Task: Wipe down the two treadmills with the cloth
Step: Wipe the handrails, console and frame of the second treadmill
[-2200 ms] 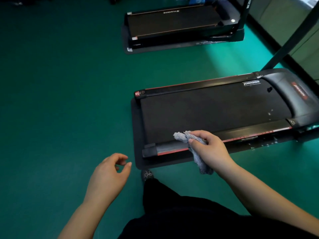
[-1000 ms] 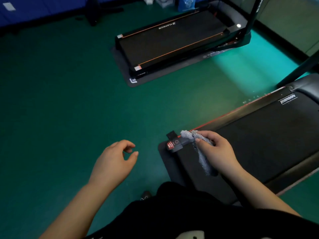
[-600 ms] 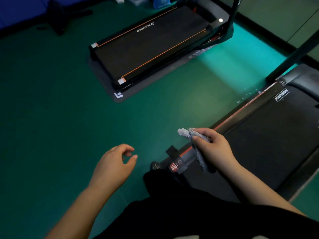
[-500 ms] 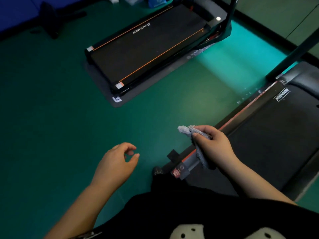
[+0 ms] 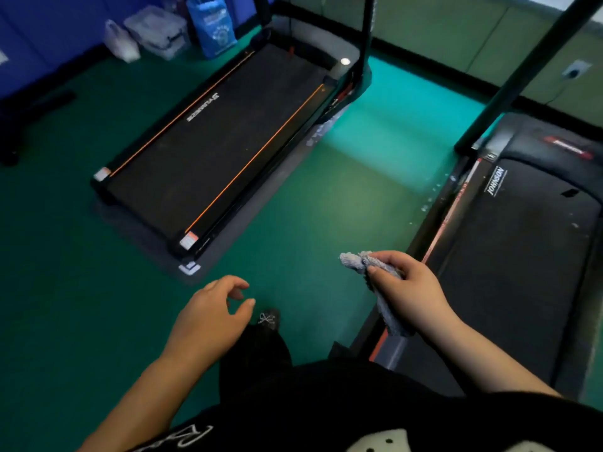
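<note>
**Cloth in your right grip, beside the near treadmill**

Your right grip [image 5: 411,291] is clenched around the grey cloth [image 5: 354,261]. One bunched end pokes out past your thumb. The other hangs by the left rail of the near treadmill [image 5: 522,272] and may be touching it, but the view is too dim to say. Your left grip [image 5: 208,318] is released, fingers loosely curled above the green floor [image 5: 326,207]. The far treadmill [image 5: 222,148] lies well apart, ahead to your left.

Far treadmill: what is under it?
A dark mat sticks out from under the treadmill at its near end, with a white corner mark. The rest is hidden beneath it.
</note>
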Demonstrator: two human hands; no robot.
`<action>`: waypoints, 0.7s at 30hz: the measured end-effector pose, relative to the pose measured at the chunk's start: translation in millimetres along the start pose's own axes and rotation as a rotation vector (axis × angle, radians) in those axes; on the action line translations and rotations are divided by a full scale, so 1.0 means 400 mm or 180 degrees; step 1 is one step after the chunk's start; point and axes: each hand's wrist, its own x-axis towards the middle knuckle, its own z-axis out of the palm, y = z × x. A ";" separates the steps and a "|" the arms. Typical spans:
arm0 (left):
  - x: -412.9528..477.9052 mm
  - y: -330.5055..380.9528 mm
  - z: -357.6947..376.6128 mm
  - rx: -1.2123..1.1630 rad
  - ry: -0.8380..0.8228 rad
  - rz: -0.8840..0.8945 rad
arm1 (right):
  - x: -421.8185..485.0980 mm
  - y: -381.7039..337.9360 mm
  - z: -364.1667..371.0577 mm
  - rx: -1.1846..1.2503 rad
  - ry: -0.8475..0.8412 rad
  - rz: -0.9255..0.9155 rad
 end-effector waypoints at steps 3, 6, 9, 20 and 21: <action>0.172 0.028 -0.061 0.0127 -0.0157 0.0327 | 0.085 -0.053 0.033 0.0142 0.0272 0.0076; 0.333 0.073 -0.119 0.0387 -0.0378 0.0656 | 0.158 -0.104 0.052 0.0251 0.0532 0.0181; 0.474 0.143 -0.153 0.0642 -0.0534 0.0958 | 0.218 -0.121 0.037 0.0378 0.0786 0.0374; 0.900 0.518 -0.040 0.0766 -0.1060 0.1548 | 0.570 -0.093 -0.198 0.0801 0.1652 0.0805; 0.941 0.561 -0.024 0.0774 -0.1082 0.1544 | 0.618 -0.096 -0.230 0.0803 0.1673 0.0805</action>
